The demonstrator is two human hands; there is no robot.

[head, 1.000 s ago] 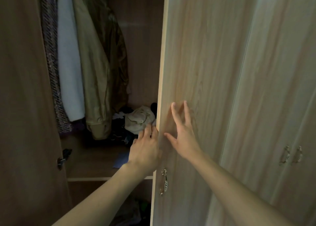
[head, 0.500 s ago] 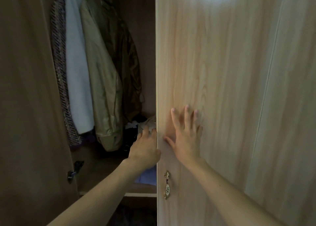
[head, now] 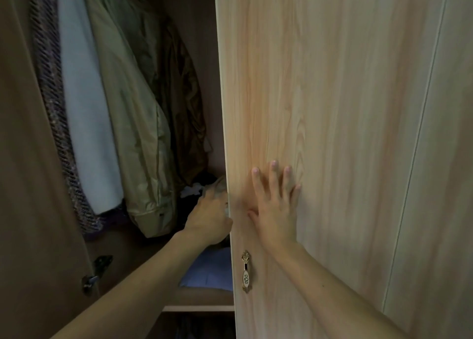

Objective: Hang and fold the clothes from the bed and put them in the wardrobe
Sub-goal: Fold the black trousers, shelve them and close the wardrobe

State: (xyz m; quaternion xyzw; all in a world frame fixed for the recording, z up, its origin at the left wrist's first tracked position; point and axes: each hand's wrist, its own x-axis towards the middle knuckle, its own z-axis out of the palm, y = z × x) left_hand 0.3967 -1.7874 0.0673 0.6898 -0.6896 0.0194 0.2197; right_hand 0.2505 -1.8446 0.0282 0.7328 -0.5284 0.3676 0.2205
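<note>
A: How is the right hand (head: 277,208) shown in the head view?

B: It is laid flat against the light wooden wardrobe door (head: 345,108), right of centre in the frame. The fingers (head: 273,177) are held straight and slightly spread. Nothing is grasped, and the forearm is stretched up from the lower right corner.

A: And the left hand (head: 208,219)?

B: It is reached into the wardrobe (head: 189,31) just beside the door's edge, at lower centre, with the arm extended from the bottom left. Its fingertips are blurred and partly hidden near a crumpled pale garment (head: 217,185), so it cannot be told whether anything is gripped.

A: Where are the clothes seen?

B: Four are hung side by side in the upper left: a dark tweed garment (head: 51,108), a white garment (head: 87,113), an olive jacket (head: 135,144) and a brown jacket (head: 184,103). A folded blue cloth (head: 207,269) is laid on the shelf (head: 199,308) below the left hand.

A: What else is seen?

B: An ornate metal handle (head: 246,272) is fixed to the door below the right hand. A hinge (head: 101,262) is seen on the dark door panel (head: 25,185) at lower left.
</note>
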